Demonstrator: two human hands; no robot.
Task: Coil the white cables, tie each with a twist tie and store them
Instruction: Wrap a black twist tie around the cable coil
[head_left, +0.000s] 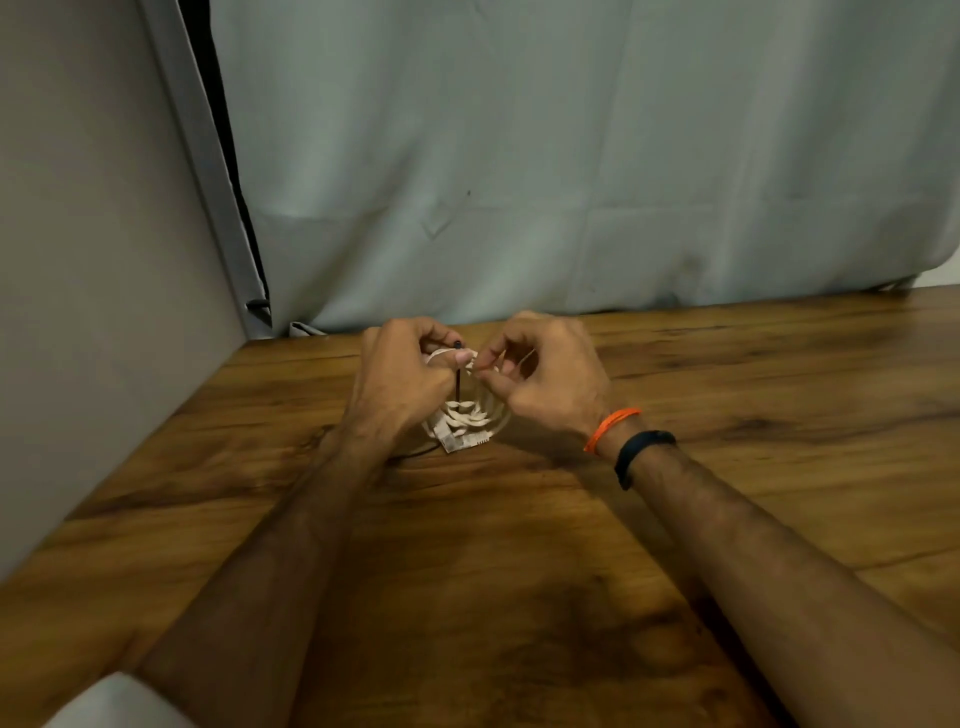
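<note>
A coiled white cable (470, 415) stands on edge on the wooden table (519, 571), near its far edge and toward the far left corner, with a white tag or plug end (462, 441) touching the wood at the bottom. It looks light and springy: the loops fan apart at the bottom, so the coil will likely loosen if the hold at the top slackens. The best place to hold it seems to be the top of the loop, where the strands bunch together.

A thin black twist tie (458, 371) runs upright across the coil, its top end poking out above the left thumb. It is a slim wire that should bend easily and keep its shape, but it is small and easy to lose between fingertips.

The left hand (400, 379) curls around the top left of the coil, thumb pressed against the strands and the tie. The right hand (540, 374) meets it from the other side, thumb and forefinger pinched together on the coil's top; whether they also hold the tie's other end cannot be told. Both forearms reach straight out from the near edge, wrists raised off the table. The right wrist wears an orange thread (610, 428) and a black band (641, 457).
</note>
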